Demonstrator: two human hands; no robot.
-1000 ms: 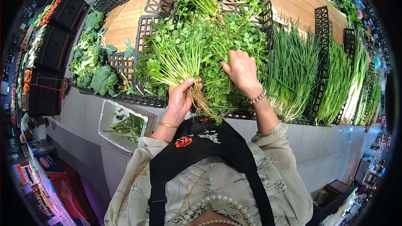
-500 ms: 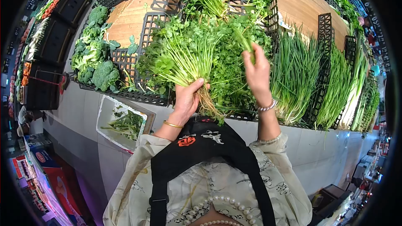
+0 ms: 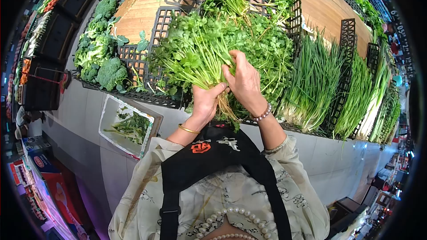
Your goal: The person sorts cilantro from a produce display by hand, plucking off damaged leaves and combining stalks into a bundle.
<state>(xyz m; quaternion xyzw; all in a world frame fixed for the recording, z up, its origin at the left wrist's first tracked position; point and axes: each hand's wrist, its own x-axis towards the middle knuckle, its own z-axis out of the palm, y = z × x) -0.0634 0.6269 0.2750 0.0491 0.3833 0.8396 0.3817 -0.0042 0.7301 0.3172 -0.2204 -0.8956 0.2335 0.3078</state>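
Observation:
My left hand point(image 3: 206, 105) is closed round the lower stems of a bunch of cilantro point(image 3: 195, 62), its brown roots point(image 3: 227, 108) hanging below the fist. The leafy tops fan up and away from me. My right hand point(image 3: 243, 79) is at the right side of the same bunch, thumb and fingers pinching stems just above my left hand. Its fingertips are partly hidden among the stems. Behind and under the bunch lies more loose cilantro point(image 3: 271, 49) in black crates.
Broccoli point(image 3: 111, 76) fills the crate on the left. Scallions point(image 3: 311, 80) stand in a crate on the right, with more bundled greens point(image 3: 353, 98) beyond. A white foam box point(image 3: 104, 129) with leaf scraps point(image 3: 131, 126) sits on the floor at left. Black crate walls point(image 3: 346, 40) divide the display.
My right hand has moved down and left to the bunch; earlier it was raised to the right with a blurred green stem. My left hand keeps its grip in nearly the same place.

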